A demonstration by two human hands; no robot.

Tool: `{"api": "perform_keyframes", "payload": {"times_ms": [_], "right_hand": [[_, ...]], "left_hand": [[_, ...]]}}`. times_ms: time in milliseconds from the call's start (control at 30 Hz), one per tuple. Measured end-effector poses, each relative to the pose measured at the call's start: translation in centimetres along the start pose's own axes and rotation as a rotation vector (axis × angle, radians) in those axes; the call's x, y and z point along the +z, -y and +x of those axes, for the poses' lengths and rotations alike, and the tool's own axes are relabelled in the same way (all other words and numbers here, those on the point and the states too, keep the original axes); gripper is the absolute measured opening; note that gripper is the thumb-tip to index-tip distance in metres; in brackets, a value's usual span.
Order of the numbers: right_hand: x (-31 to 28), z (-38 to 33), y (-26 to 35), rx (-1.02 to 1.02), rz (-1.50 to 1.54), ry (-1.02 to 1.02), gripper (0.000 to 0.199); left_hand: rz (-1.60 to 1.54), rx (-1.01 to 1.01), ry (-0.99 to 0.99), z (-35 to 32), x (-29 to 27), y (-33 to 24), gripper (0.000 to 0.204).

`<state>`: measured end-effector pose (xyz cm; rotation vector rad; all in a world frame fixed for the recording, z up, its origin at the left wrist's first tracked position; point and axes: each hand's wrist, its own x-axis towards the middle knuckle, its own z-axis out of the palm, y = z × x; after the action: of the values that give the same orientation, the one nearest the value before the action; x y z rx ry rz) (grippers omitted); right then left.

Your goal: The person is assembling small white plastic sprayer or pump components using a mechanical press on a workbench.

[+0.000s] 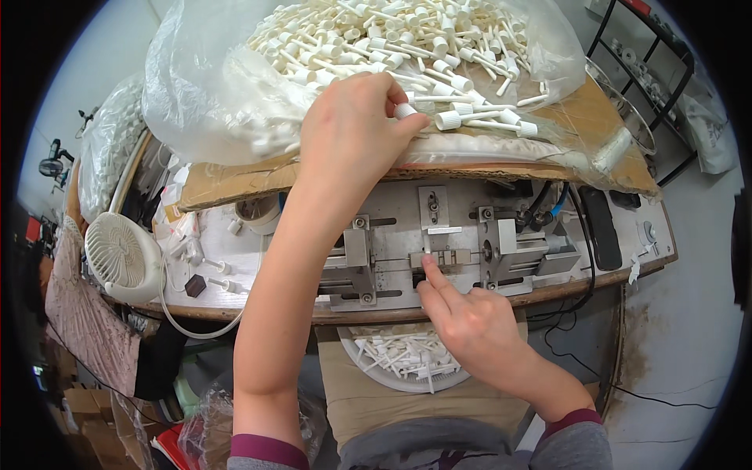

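In the head view, the left hand (348, 117) is bending over the near edge of a heap of white capped sticks (337, 47), and its thumb and forefinger are closing on a white cap (405, 111). The cap is sitting between the two fingertips, among other pieces at the front of the heap. The remaining fingers are curling out of clear sight behind the knuckles. The heap is lying in a clear plastic bag (196, 94), which is resting on a sheet of cardboard (235, 182) above the workbench (662, 249).

The right hand (479, 321) is working lower down, its forefinger straightening and its tip touching a small metal block (452, 258) in the middle of the bench. A second finger is pointing forward just beside it, while the others are folding toward the palm. Whether this hand is grasping a small piece under the fingertip, I cannot tell. A left metal clamp (357, 252) and a right metal clamp (517, 247) are flanking the block.

Below the right wrist and fingers, a round bowl (384, 381) is resting on the person's lap, holding many white sticks (392, 352). A white fan (124, 257) is standing at the left end of the bench.
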<state>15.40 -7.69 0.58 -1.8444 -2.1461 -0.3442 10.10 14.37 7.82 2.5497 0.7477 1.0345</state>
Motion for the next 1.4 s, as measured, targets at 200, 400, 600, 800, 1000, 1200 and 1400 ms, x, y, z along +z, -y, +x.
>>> {"api": "perform_keyframes", "payload": {"times_ms": [200,400,600,800,1000,1200,1400], "right_hand": [[-1.2,0.3,-1.1,-0.004,0.065,0.124,0.025],[-5.1,5.0,-8.1,0.155,0.171,-0.325,0.028],[-6.0,12.0,-16.6,0.228,-0.065,0.021,0.056],[-5.9,14.7,-16.2,0.249,-0.108,0.288,0.048],[-7.2,13.9,-15.9,0.225,-0.219,0.422,0.034],[-7.5,12.3,-18.0,0.165,-0.116,0.169,0.022],[-8.4,10.1,-19.1,0.367,0.289,-0.251,0.023]], "left_hand": [[-0.401,0.049,-0.061,-5.2,-3.3,-3.3,0.023],[-0.320,0.060,0.100,-13.0,-4.7,-4.8,0.034],[-0.088,0.177,0.156,-17.3,-1.1,-4.8,0.032],[0.099,0.225,0.240,-18.6,1.2,-4.7,0.029],[0.148,0.210,0.237,-17.6,1.4,-4.1,0.026],[0.117,0.191,0.250,-17.2,1.6,-3.9,0.023],[0.102,0.187,0.261,-17.2,1.6,-3.8,0.027]]}}
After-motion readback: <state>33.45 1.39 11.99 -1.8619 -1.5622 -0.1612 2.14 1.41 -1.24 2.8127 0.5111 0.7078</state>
